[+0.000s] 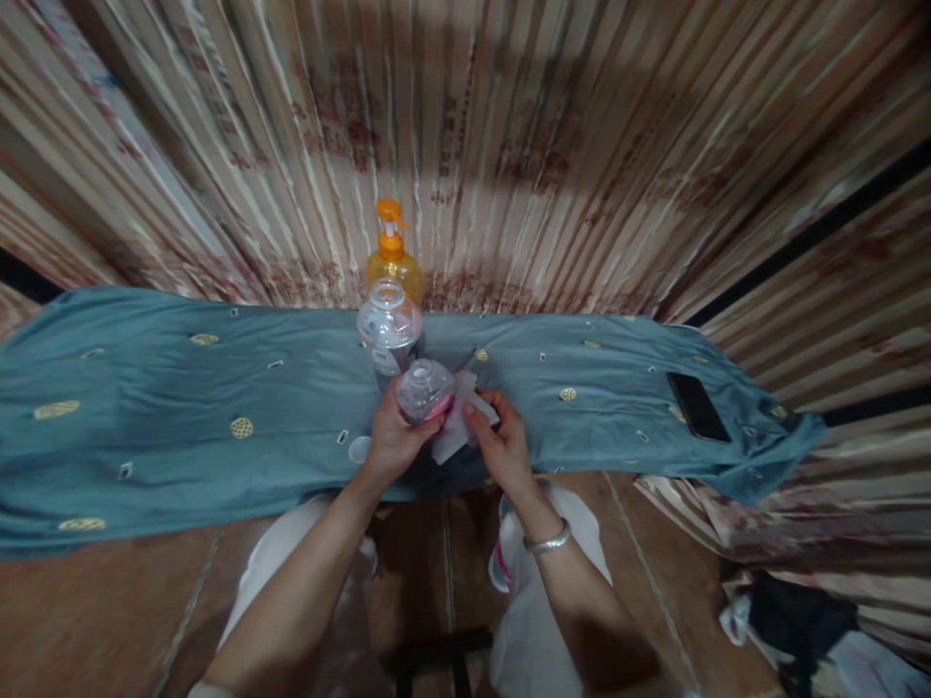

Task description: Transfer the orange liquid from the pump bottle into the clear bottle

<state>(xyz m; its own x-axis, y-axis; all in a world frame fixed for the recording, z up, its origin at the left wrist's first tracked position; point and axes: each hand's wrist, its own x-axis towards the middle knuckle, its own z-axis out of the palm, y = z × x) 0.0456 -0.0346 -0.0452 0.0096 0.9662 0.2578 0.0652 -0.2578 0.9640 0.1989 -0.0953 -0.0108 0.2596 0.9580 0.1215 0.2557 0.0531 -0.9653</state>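
Over cloth, L hand w/ btl, R hand w/ wht sheet

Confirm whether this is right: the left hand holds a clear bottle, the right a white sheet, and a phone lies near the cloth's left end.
No: the head view shows the phone near the right end of the cloth. The left hand holds a clear bottle and the right hand a white sheet.

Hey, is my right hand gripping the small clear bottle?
No, your left hand grips the bottle, while your right hand holds a thin pale sheet.
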